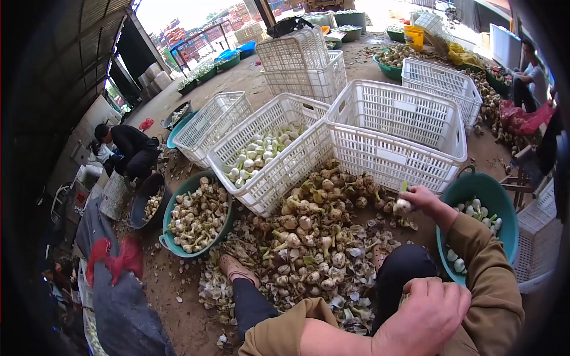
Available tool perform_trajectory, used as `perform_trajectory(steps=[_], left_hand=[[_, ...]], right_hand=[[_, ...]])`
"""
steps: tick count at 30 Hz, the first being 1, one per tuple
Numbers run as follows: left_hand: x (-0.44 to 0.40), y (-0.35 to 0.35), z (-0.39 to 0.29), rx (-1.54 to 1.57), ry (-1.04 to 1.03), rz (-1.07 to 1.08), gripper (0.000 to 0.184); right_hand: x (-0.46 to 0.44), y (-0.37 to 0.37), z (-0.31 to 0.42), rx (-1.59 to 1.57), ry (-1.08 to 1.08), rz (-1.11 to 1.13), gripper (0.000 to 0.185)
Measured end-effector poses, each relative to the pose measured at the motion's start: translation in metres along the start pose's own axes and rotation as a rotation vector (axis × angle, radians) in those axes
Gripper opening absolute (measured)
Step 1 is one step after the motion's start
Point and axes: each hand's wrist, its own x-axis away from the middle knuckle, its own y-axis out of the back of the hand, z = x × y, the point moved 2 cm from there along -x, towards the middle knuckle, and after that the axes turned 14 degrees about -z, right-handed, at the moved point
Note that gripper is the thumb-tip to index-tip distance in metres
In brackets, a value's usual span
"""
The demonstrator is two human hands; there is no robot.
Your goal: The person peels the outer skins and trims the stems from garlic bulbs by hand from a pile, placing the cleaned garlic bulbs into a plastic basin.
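"What's there?"
"One green tub, one crate of white bulbs, one heap too big to count, then one bulb pinched in the right hand, by the heap's edge."
"The left hand?"
"Curled; I can't tell what's inside. Then a second tub, partly behind a sleeve."

Open air above garlic heap between the legs; low reach OK from the near side. Far side blocked: left crate and right crate stand close together, walls up, open tops reachable over rims. Right hand has short gap to right tub, rim in between; right sleeve overlaps tub's near side. Right knee sits between left hand and heap. Left tub open-topped, beyond left foot.
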Motion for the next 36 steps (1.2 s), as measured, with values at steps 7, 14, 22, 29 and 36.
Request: perform_trajectory(steps=[7,14,22,29,36], left_hand=[[0.152,-0.013,0.073,0.521,0.784,-0.644,0.014],[0.25,-0.072,0.081,1.055,0.962,-1.435,0.02],[0.276,-0.073,0.053,0.635,1.179,-0.558,0.017],[0.265,-0.091,0.03,0.284,1.223,-0.565,0.017],[0.263,-0.147,0.025,1.34,1.495,-1.161,0.024]], right_hand=[[0.074,-0.081,0.229,-0.309,0.367,0.271,0.049],[0.265,-0.14,0.129,-0.073,0.262,0.672,0.073],[0.307,-0.153,0.044,-0.139,0.118,0.549,0.061],[0.324,-0.116,0.037,-0.155,1.026,0.345,0.056],[0.3,-0.093,0.026,-0.136,1.237,-0.048,0.048]])
